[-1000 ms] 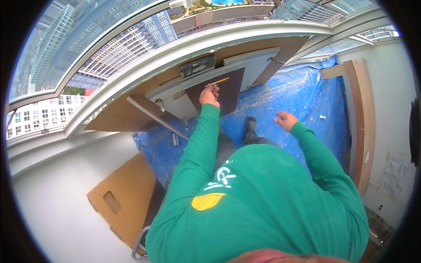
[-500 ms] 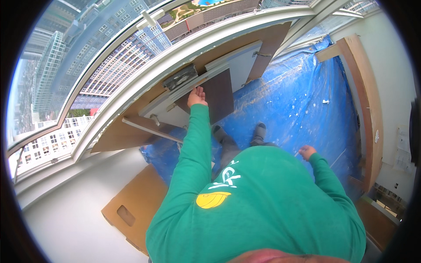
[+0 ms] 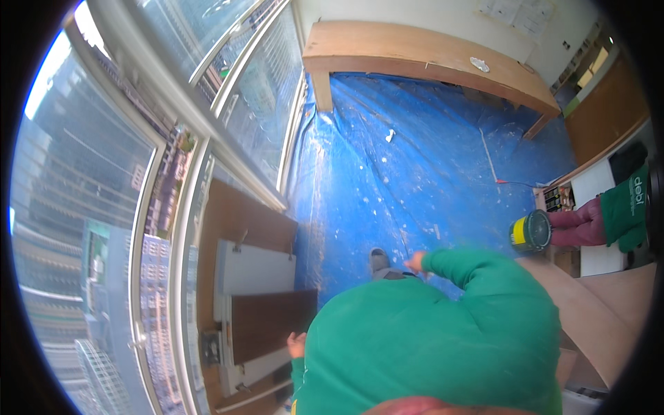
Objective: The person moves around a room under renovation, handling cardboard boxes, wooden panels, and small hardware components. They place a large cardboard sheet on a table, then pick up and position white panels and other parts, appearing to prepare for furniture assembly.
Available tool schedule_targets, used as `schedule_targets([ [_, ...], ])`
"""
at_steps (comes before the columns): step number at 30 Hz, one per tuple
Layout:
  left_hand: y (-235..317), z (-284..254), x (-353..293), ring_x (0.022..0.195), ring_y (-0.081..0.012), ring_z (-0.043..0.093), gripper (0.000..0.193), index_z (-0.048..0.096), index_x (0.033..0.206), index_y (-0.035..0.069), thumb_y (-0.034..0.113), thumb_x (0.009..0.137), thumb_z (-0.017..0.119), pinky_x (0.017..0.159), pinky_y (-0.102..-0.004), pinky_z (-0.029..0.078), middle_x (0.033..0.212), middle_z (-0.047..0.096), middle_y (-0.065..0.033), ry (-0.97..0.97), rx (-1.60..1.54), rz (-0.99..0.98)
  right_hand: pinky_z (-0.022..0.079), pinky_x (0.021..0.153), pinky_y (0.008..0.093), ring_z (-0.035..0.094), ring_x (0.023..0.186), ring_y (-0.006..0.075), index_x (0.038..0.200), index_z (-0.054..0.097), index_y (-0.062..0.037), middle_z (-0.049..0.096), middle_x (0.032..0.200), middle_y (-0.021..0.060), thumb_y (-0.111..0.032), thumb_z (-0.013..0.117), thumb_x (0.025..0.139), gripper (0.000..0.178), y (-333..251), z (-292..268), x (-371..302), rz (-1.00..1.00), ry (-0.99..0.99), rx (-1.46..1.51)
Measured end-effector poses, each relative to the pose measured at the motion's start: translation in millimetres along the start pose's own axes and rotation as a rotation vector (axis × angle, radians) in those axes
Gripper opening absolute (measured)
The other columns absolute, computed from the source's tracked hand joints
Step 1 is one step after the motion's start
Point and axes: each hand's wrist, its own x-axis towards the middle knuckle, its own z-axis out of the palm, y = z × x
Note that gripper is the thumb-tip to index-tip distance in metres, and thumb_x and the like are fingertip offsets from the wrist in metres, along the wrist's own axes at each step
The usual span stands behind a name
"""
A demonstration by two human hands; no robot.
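Observation:
My left hand [image 3: 297,344] peeks out past my green sleeve at the near corner of a dark brown board [image 3: 270,324]. Most of the hand is hidden, so its grip is unclear. The board lies over a white panel [image 3: 254,266] on a brown wooden sheet [image 3: 242,220] beside the window wall. My right hand [image 3: 416,261] hovers over the blue floor sheet [image 3: 387,159], fingers apart and holding nothing, close to my grey shoe [image 3: 379,260].
Tall windows [image 3: 166,173] run along the left. A long wooden bench [image 3: 415,57] stands at the far end. A green can with a yellow label [image 3: 530,232] sits at the right beside another person in green and maroon [image 3: 609,216]. Wooden sheets [image 3: 595,311] lean nearby.
My head has turned, so the window now runs down the left. My left hand has drawn back from the board's top to its near corner. My right hand has swung closer to my shoe.

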Motion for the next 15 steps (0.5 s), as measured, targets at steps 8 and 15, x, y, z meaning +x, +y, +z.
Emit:
schedule_targets([
  [8, 106.0, 139.9, 67.4, 0.084, -0.0211, 0.067, 0.028, 0.066, 0.099, 0.004, 0.029, 0.091, 0.059, 0.075, -0.0350, 0.053, 0.102, 0.070, -0.0128, -0.609, 0.755, -0.013, 0.038, 0.102, 0.0488, 0.056, 0.118, 0.0342, 0.128, 0.060, -0.0055, 0.053, 0.136, 0.0199, -0.073, 0.029, 0.090, 0.083, 95.0, 31.7, 119.6, -0.013, -0.173, 0.732],
  [15, 170.8, 179.7, 177.4, 0.091, -0.0218, 0.068, 0.032, 0.067, 0.105, 0.006, 0.033, 0.090, 0.060, 0.081, -0.0360, 0.052, 0.109, 0.070, -0.0118, -0.660, 0.895, 0.066, 0.049, 0.079, 0.0434, 0.059, 0.094, 0.0290, 0.091, 0.064, 0.0017, 0.061, 0.103, 0.0260, -0.066, 0.046, 0.091, 0.070, 81.5, -158.0, 6.4, -0.062, -0.161, 1.211],
])
